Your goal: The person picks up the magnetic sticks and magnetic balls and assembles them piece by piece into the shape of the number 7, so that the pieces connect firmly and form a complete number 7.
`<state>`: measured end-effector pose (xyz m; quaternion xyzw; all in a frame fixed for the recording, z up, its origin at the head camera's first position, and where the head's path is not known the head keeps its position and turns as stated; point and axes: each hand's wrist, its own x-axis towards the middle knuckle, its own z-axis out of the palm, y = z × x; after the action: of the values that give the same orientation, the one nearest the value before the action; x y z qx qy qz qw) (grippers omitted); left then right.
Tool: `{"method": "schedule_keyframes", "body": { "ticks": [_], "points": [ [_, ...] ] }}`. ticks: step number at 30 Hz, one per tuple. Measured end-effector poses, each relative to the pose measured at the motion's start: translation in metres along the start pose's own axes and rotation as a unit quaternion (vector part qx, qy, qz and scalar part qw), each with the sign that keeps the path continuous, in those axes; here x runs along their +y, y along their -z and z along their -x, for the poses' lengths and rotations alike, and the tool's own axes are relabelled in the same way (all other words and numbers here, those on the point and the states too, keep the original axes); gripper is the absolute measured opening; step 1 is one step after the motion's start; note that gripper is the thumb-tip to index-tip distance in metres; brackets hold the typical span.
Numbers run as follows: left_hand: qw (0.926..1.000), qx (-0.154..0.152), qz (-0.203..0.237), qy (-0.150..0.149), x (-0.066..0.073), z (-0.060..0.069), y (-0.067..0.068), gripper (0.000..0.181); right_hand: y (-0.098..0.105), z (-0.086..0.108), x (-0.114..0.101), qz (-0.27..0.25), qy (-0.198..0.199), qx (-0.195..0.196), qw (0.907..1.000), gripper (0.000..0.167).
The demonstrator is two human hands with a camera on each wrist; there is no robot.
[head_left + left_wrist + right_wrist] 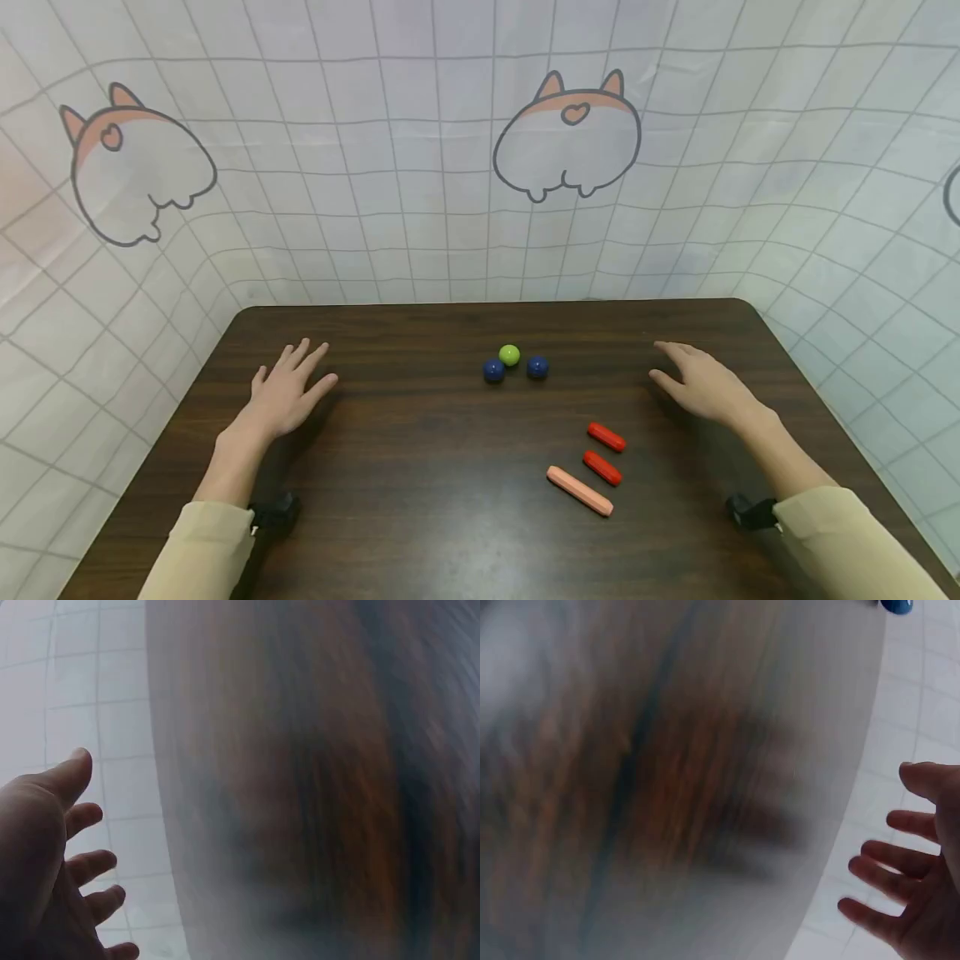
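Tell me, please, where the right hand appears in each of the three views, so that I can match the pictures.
Head: right hand on the right side, somewhat below mid-height.
Left wrist: not in it; the one at lower left is the left hand.
Right wrist: at the right edge, lower half, partly cut off.
Shared landmark: the white gridded backdrop.

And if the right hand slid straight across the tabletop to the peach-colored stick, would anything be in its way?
Yes: in the head view, the far red stick and the near red stick lie on the table between the right hand and the peach-colored stick. Coming from above should probably avoid both.
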<state>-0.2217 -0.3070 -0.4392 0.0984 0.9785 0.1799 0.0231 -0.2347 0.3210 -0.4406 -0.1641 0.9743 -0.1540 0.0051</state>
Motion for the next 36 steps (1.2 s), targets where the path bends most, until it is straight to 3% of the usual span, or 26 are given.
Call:
{"method": "schedule_keyframes", "body": {
  "ticks": [6,12,25,36],
  "points": [
    [0.9982,0.02,0.05,-0.024,0.009,-0.004,-0.003,0.064,-0.004,0.001,-0.016,-0.059,0.041,0.02,0.9972,0.045],
    [0.9926,0.016,0.11,-0.049,0.02,-0.007,-0.008,0.056,-0.007,0.002,-0.027,-0.109,0.056,0.024,0.9921,0.033],
    [0.9849,-0.009,0.168,-0.043,0.036,-0.018,-0.025,0.048,-0.013,0.007,-0.051,-0.181,0.054,-0.027,0.9816,0.027],
    [0.9793,-0.028,0.192,-0.056,0.056,-0.025,-0.033,0.044,-0.018,0.008,-0.062,-0.194,0.067,-0.068,0.9764,0.028]
  ]
}}
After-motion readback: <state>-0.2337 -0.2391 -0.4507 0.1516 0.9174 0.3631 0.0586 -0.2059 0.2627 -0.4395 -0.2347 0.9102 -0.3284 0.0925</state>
